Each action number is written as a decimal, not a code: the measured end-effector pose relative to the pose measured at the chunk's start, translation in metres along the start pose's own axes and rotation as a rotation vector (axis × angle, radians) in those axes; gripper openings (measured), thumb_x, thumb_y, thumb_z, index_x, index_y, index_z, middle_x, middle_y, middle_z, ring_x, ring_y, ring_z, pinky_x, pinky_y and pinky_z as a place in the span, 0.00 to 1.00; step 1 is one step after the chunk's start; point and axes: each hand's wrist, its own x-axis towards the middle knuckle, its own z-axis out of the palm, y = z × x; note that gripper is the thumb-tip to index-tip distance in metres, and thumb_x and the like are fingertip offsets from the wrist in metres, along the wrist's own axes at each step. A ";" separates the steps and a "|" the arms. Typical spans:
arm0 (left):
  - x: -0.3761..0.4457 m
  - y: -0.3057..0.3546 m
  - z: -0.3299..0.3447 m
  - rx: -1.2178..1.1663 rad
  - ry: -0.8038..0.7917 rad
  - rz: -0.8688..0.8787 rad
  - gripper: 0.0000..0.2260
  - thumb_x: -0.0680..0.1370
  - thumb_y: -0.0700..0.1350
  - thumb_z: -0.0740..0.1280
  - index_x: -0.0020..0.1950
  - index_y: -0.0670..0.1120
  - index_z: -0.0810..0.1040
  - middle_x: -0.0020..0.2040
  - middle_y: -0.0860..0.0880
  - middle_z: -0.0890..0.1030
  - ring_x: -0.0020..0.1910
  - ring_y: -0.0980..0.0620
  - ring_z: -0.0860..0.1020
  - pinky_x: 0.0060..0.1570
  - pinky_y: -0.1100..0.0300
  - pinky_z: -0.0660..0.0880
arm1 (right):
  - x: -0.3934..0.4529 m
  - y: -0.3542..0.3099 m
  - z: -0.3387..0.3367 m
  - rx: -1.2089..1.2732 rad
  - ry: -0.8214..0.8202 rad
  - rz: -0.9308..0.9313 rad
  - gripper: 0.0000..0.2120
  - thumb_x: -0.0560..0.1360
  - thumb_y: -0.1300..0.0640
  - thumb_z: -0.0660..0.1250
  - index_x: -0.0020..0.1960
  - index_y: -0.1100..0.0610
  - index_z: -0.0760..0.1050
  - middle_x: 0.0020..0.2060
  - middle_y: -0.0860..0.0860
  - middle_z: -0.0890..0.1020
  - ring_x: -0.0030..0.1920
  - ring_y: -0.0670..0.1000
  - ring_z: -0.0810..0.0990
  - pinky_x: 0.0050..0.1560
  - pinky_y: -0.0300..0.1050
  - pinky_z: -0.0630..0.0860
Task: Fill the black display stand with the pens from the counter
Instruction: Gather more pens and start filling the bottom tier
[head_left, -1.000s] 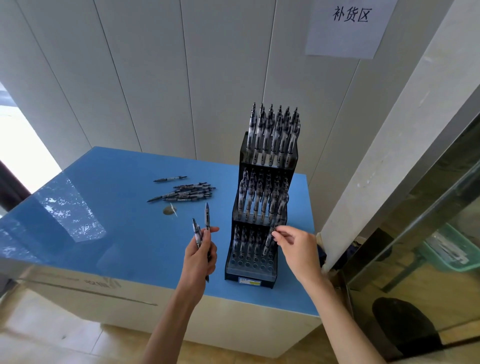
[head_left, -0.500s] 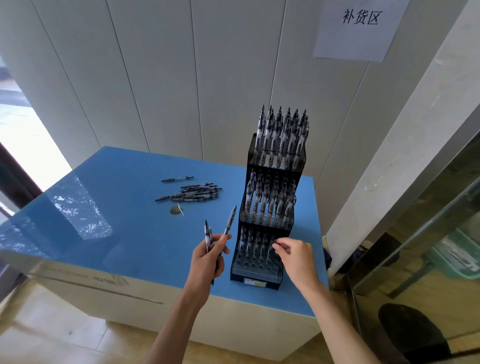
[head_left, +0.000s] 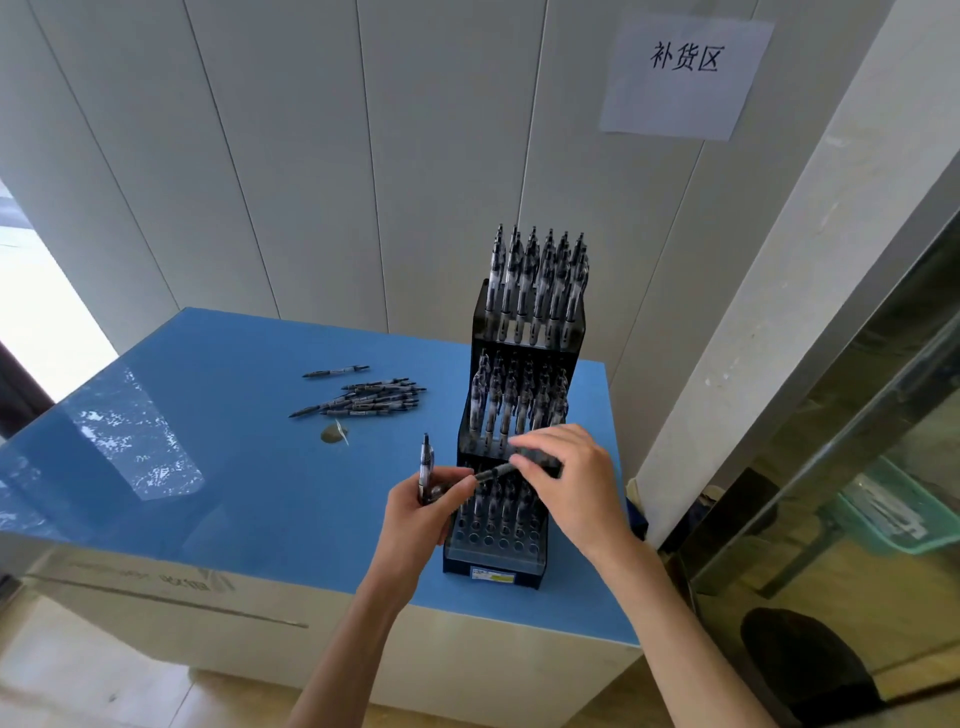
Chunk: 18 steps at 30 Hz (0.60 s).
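Nearest, left hand gripping an upright pen, with a second pen slanting from its thumb into the pinching fingers of the right hand. Right behind both hands, black display stand on the blue surface: lowest tier partly filled, front holes bare; middle and top tiers packed. Farther left, loose pens heaped flat. Beyond, white panelled wall with a paper sign.

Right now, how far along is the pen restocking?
The black display stand has its top two tiers full. The right hand takes a pen from the left hand, which holds another upright. Left: the bottom tier's empty front holes and the loose pens on the counter.
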 end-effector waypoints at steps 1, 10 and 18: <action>0.000 0.002 0.003 0.018 -0.001 0.002 0.06 0.78 0.44 0.73 0.50 0.42 0.85 0.27 0.51 0.71 0.26 0.52 0.64 0.27 0.62 0.64 | 0.002 -0.001 0.000 -0.024 -0.055 -0.015 0.11 0.73 0.56 0.77 0.55 0.51 0.85 0.48 0.42 0.84 0.53 0.42 0.74 0.56 0.28 0.67; -0.006 0.009 0.015 0.066 -0.049 0.072 0.05 0.79 0.42 0.72 0.50 0.41 0.86 0.24 0.58 0.75 0.23 0.60 0.68 0.27 0.70 0.65 | -0.004 0.000 0.009 -0.005 -0.302 0.032 0.12 0.72 0.54 0.77 0.55 0.48 0.85 0.46 0.43 0.85 0.47 0.48 0.75 0.50 0.46 0.74; -0.003 0.003 0.015 0.069 -0.020 0.012 0.08 0.78 0.44 0.74 0.56 0.46 0.80 0.37 0.53 0.80 0.28 0.60 0.72 0.32 0.67 0.69 | -0.007 0.014 0.009 -0.020 -0.384 0.090 0.09 0.75 0.59 0.75 0.54 0.51 0.85 0.44 0.44 0.83 0.45 0.45 0.80 0.50 0.40 0.77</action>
